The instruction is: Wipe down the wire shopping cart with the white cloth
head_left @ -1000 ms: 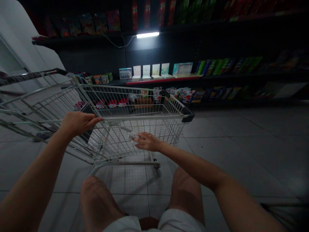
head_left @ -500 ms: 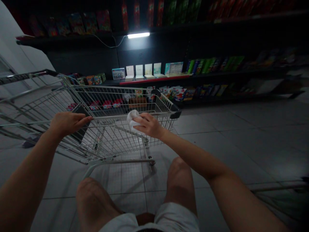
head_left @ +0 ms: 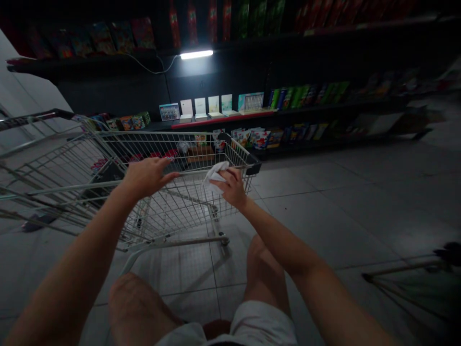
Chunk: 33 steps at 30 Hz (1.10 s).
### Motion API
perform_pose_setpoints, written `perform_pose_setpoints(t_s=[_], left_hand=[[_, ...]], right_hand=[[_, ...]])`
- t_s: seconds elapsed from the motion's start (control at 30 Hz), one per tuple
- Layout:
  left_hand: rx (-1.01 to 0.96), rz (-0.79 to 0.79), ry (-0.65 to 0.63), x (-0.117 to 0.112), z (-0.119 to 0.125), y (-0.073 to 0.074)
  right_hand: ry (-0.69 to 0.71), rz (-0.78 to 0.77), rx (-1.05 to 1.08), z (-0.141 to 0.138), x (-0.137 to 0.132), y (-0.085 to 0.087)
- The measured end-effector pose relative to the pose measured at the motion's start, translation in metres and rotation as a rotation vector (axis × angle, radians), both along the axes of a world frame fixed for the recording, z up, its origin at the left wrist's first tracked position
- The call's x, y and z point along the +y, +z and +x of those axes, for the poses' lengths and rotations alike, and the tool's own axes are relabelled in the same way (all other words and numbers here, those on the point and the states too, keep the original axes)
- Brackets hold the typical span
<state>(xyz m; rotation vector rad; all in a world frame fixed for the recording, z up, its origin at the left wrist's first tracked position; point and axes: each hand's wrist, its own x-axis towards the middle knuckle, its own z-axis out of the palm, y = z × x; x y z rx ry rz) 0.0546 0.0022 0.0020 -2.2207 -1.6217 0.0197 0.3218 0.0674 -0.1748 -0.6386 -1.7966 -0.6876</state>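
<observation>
Cloth [head_left: 215, 174] is grasped in the right hand [head_left: 232, 187] at the cart [head_left: 180, 211] rim [head_left: 193, 172]; leftward, the left hand [head_left: 147, 177] lies over it, fingers loosely extended.

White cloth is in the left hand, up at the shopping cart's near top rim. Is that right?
Not quite: the head view shows the white cloth in the right hand, not the left hand. It is indeed up at the near top rim of the shopping cart.

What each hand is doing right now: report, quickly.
Left hand: open, at the top rail of the grey metal-wire shopping cart.
Right hand: closed on a crumpled white cloth.
</observation>
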Motion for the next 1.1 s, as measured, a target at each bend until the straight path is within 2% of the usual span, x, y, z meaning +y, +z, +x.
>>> perform_pose_setpoints(t_s=[0.1,0.17,0.2,0.27,0.4,0.47,0.57,0.63,0.7,0.83,0.9,0.97,1.1], left_hand=[[-0.022,-0.08,-0.096,0.015,0.047,-0.018],[-0.026,-0.065,-0.069,0.022,0.062,-0.028],[-0.029,-0.039,-0.055,0.025,0.066,-0.032],[-0.026,0.008,-0.051,0.03,0.066,-0.037],[-0.014,0.04,-0.083,0.035,0.059,-0.039],[-0.014,0.062,-0.082,0.035,0.058,-0.039],[-0.01,0.062,-0.075,0.035,0.059,-0.039],[-0.013,0.057,-0.069,0.035,0.06,-0.04],[-0.026,0.058,-0.064,0.035,0.06,-0.04],[-0.036,0.064,-0.065,0.035,0.057,-0.04],[-0.023,0.067,-0.066,0.034,0.055,-0.039],[-0.004,0.065,-0.065,0.033,0.053,-0.038],[0.018,0.083,-0.061,0.033,0.049,-0.04]], right_hand=[[0.008,-0.063,-0.014,0.0,0.002,-0.027],[0.022,-0.152,-0.093,0.006,-0.001,-0.041],[0.028,-0.17,-0.13,0.011,-0.003,-0.043],[-0.001,-0.154,-0.097,0.021,-0.005,-0.035],[-0.212,-0.148,0.289,0.035,0.008,-0.011],[-0.253,-0.186,0.349,0.036,0.019,-0.018],[-0.232,-0.236,0.31,0.035,0.024,-0.047],[-0.207,-0.275,0.268,0.038,0.019,-0.058],[-0.189,-0.267,0.28,0.041,0.012,-0.052],[-0.214,-0.191,0.437,0.038,0.01,-0.012],[-0.237,-0.177,0.44,0.031,0.017,-0.007],[-0.249,-0.17,0.41,0.026,0.022,-0.022],[-0.241,-0.258,0.27,0.029,0.014,-0.075]])
